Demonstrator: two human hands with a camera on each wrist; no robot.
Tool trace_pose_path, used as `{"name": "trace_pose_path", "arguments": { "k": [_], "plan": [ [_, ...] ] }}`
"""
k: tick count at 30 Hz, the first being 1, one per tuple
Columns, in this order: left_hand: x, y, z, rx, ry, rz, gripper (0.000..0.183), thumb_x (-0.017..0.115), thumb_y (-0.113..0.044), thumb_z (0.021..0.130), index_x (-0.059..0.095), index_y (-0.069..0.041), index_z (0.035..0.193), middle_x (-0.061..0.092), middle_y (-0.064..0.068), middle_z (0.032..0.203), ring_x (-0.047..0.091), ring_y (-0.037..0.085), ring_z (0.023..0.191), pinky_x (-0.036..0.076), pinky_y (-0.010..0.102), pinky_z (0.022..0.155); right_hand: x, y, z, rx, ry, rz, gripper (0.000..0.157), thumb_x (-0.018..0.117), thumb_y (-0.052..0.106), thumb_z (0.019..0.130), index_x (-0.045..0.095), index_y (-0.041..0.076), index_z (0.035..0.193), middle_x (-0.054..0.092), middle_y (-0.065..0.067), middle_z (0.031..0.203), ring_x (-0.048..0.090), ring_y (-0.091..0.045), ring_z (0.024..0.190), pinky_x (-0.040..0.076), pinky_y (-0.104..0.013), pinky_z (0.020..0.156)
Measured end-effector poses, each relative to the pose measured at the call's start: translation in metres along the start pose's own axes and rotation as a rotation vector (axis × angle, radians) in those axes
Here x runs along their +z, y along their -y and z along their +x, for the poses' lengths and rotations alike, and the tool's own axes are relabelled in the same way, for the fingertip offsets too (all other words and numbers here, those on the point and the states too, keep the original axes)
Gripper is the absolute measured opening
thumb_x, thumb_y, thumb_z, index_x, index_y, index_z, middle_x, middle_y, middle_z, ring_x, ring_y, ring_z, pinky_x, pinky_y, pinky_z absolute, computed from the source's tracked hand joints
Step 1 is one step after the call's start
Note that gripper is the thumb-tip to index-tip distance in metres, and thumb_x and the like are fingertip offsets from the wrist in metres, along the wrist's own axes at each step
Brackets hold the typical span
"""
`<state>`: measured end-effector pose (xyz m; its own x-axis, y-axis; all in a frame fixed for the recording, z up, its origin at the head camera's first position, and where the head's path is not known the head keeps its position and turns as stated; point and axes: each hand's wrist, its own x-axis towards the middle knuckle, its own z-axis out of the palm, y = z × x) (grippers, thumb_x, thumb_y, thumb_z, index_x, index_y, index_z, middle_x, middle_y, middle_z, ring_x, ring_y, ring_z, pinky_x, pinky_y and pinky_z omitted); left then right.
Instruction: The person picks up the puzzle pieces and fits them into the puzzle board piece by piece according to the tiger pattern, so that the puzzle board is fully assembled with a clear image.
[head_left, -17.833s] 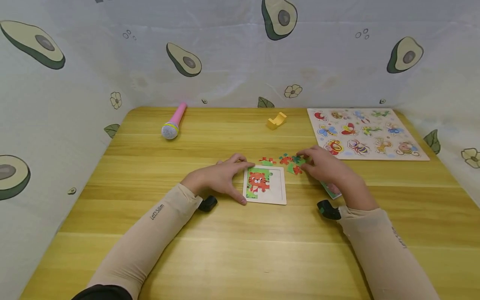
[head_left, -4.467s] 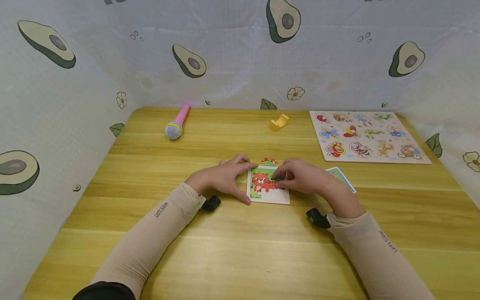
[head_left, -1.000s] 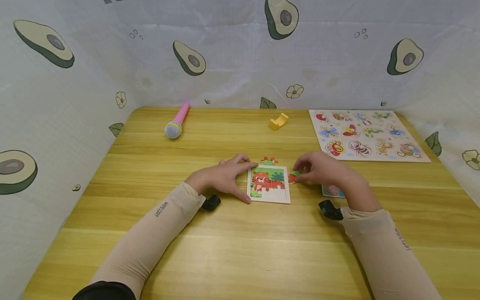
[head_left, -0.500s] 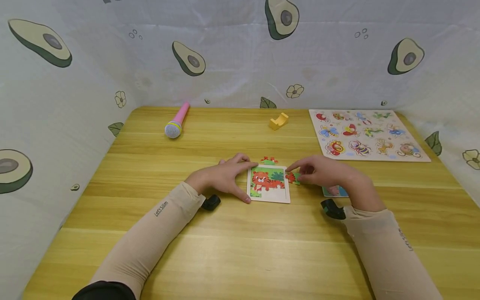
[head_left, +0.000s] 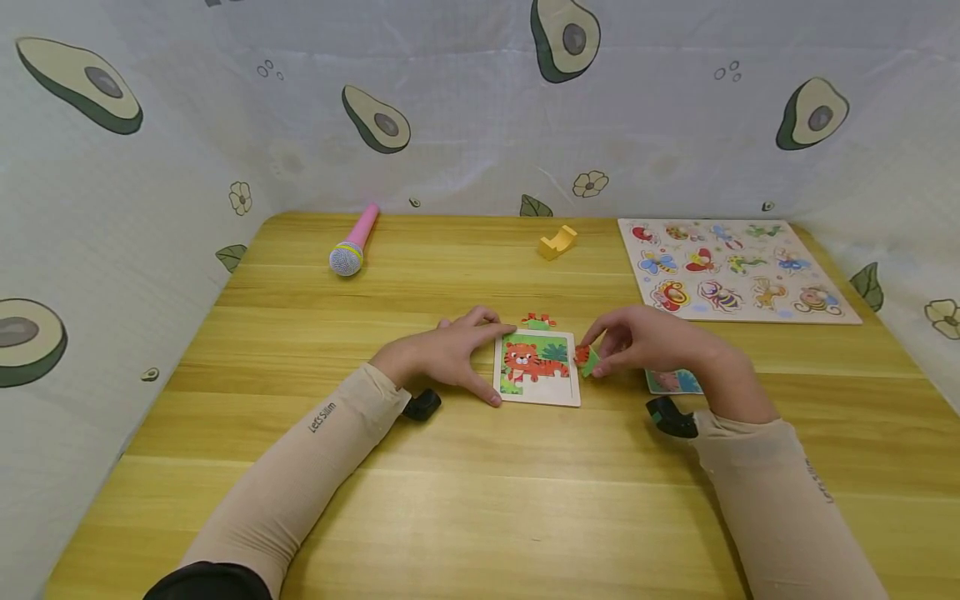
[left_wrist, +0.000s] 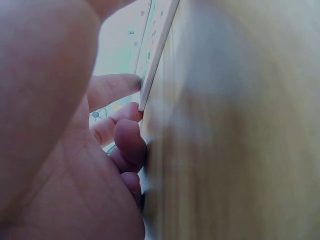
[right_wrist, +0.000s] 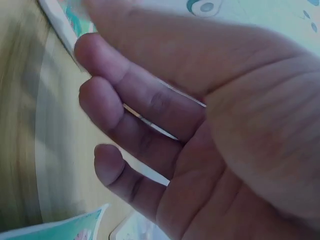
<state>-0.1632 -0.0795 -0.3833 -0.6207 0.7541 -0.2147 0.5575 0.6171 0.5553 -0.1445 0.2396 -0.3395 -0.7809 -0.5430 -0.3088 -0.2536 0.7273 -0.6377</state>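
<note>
A white-framed jigsaw puzzle board (head_left: 540, 400) lies at the table's middle, with a partly filled tiger picture and a bare white patch at its lower right. My left hand (head_left: 450, 354) rests at its left side, index finger at the far corner and thumb at the near corner. In the left wrist view, fingertips (left_wrist: 132, 85) touch the board's edge. My right hand (head_left: 637, 342) pinches a red-and-green puzzle piece (head_left: 588, 362) just right of the board, tilted off the table. Another loose red-and-green piece (head_left: 538, 322) lies beyond the board's far edge.
A picture card (head_left: 667, 382) lies partly under my right wrist. Farther back are a pink toy microphone (head_left: 356, 242), a yellow curved block (head_left: 557, 243) and a large insect-picture board (head_left: 742, 271) at right. A printed cloth surrounds the wooden table (head_left: 480, 500).
Across the earlier frames, more of the tiger picture filled in and fewer loose pieces lie about. Within the last second my right hand has turned and tilted its piece; my left hand stays.
</note>
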Motion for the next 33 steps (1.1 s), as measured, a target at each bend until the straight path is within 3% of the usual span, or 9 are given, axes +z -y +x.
{"name": "trace_pose_path", "arguments": {
  "k": [7,12,24,33],
  "plan": [
    [0.0,0.001,0.0,0.002,-0.001,-0.001,0.111,0.083,-0.061,0.074,0.028,-0.021,0.161,0.026,0.001,0.149,0.032,0.018,0.134,0.023,0.048,0.103,0.008,0.007,0.007,-0.085,0.035,0.079,0.034,0.088,0.024,0.079,0.073,0.011,0.107,0.065,-0.003,0.09,0.058,-0.022,0.087,0.051,-0.033,0.078],
    [0.0,0.0,0.0,0.005,-0.002,0.001,0.11,0.083,-0.062,0.074,0.028,-0.021,0.161,0.026,0.001,0.15,0.033,0.019,0.133,0.025,0.046,0.101,0.015,0.009,0.014,-0.135,0.059,0.044,0.033,0.088,0.027,0.079,0.074,0.013,0.105,0.064,-0.002,0.09,0.057,-0.023,0.087,0.049,-0.034,0.077],
    [0.001,0.002,0.001,0.01,-0.008,0.003,0.11,0.083,-0.062,0.073,0.029,-0.021,0.161,0.027,0.0,0.148,0.034,0.018,0.131,0.027,0.044,0.098,0.025,0.014,0.017,-0.058,0.116,-0.04,0.041,0.09,0.036,0.075,0.068,0.012,0.1,0.061,0.0,0.095,0.054,-0.02,0.088,0.046,-0.038,0.081],
    [0.001,0.003,0.001,0.011,-0.011,0.006,0.111,0.082,-0.064,0.073,0.029,-0.021,0.161,0.027,0.0,0.149,0.034,0.018,0.131,0.027,0.044,0.099,0.025,0.013,0.019,-0.069,0.104,-0.05,0.035,0.089,0.029,0.079,0.071,0.012,0.104,0.061,-0.001,0.093,0.053,-0.021,0.087,0.046,-0.037,0.079]
  ]
}}
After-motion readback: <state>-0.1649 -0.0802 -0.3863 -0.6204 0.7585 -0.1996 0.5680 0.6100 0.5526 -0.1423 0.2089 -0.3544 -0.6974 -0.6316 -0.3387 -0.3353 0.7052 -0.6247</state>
